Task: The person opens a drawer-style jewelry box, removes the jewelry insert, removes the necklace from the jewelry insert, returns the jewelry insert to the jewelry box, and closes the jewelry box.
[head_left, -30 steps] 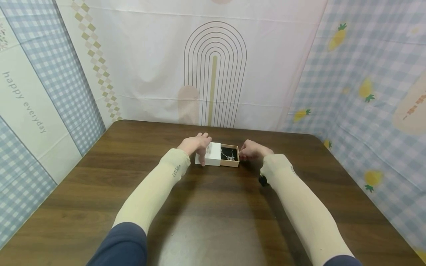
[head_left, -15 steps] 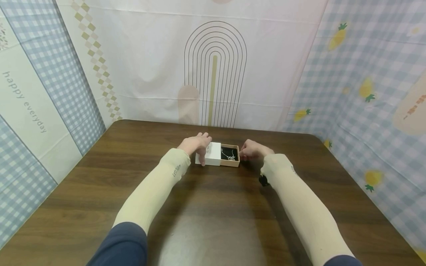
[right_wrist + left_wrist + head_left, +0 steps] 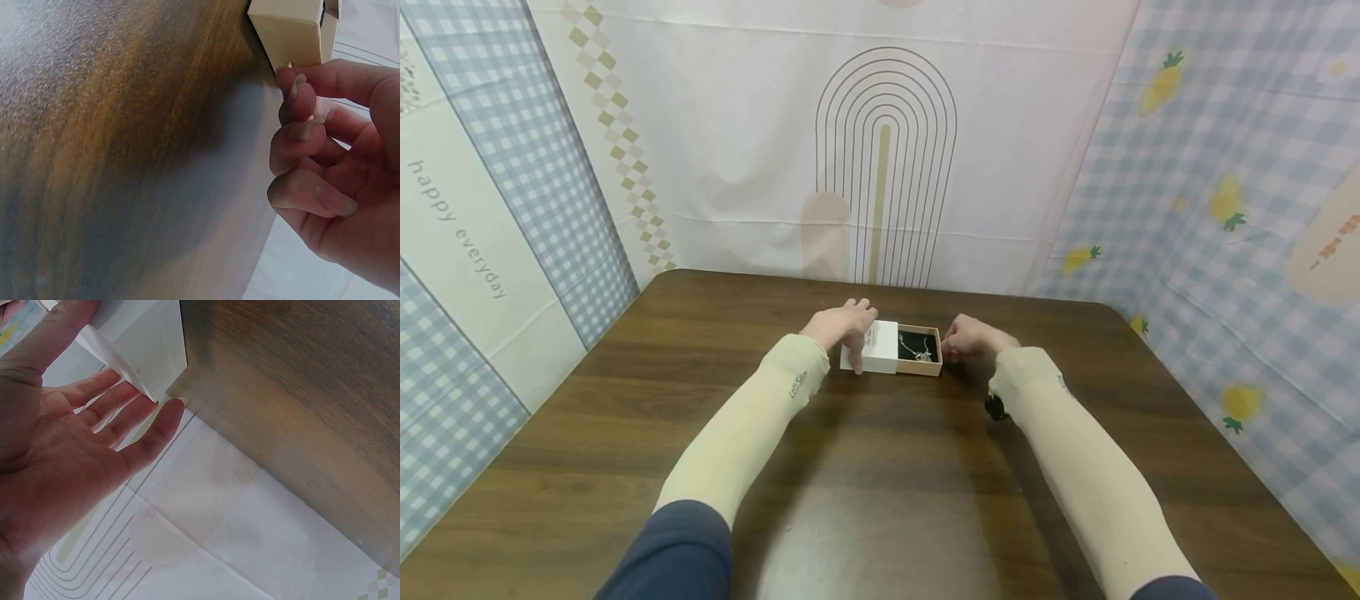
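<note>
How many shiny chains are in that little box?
1 that I can see: the silvery chain, on the black lining in the partly open tray. More could be hidden under the white cover.

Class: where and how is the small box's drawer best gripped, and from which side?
Likely a thumb-and-finger pinch at the end wall of the drawer, coming from the right, where the right hand is: that end stands exposed, while the other runs into the white cover.

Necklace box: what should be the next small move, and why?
Probably the right hand should draw the tan drawer slightly farther out: it pinches the drawer's outer end, the left hand grips the white box sleeve, and the drawer is only partly out.
</note>
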`<state>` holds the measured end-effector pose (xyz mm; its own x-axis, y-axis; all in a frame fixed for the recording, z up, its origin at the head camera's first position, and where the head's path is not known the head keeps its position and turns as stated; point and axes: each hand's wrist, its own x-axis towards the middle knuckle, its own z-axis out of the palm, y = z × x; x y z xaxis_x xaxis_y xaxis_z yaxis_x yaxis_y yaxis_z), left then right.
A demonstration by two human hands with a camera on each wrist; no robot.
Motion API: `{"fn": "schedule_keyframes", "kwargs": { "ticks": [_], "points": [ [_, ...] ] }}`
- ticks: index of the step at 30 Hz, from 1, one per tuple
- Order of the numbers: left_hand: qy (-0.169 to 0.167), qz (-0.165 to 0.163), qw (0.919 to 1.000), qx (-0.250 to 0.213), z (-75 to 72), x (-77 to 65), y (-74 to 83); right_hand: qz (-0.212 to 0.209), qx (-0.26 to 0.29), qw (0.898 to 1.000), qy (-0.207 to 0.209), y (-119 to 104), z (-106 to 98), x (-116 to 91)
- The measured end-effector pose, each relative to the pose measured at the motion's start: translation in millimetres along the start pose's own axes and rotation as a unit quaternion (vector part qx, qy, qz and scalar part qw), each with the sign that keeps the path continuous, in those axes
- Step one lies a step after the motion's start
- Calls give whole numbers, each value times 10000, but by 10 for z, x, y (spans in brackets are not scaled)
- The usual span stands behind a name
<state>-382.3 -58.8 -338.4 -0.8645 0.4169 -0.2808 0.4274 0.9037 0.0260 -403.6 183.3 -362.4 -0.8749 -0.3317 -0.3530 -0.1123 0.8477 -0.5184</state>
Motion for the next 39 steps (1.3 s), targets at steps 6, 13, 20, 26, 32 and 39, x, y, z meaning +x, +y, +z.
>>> {"fn": "schedule_keyframes", "kwargs": {
  "ticks": [6, 13, 20, 26, 32, 39],
  "points": [
    [12, -2, 10000, -62, 1, -6, -4, 126, 3, 9999, -37, -1, -2, 7],
    [1, -1, 10000, -40, -4, 2, 0, 101, 56, 9999, 5, 11, -5, -2],
    [-25, 8, 10000, 70, -11, 6, 15, 80, 308, 9995, 26, 47, -3, -32],
    [-29, -33, 10000, 75, -7, -16, 9, 9, 404, 9989, 235, 99, -49, -64],
    [1, -8, 10000, 99, -5, -17, 3, -318, -158, 9930, 1124, 79, -59, -42],
    [-3, -18, 10000, 38, -8, -8, 16, -927, -447, 9836, 1483, 3, -12, 3]
  ]
}}
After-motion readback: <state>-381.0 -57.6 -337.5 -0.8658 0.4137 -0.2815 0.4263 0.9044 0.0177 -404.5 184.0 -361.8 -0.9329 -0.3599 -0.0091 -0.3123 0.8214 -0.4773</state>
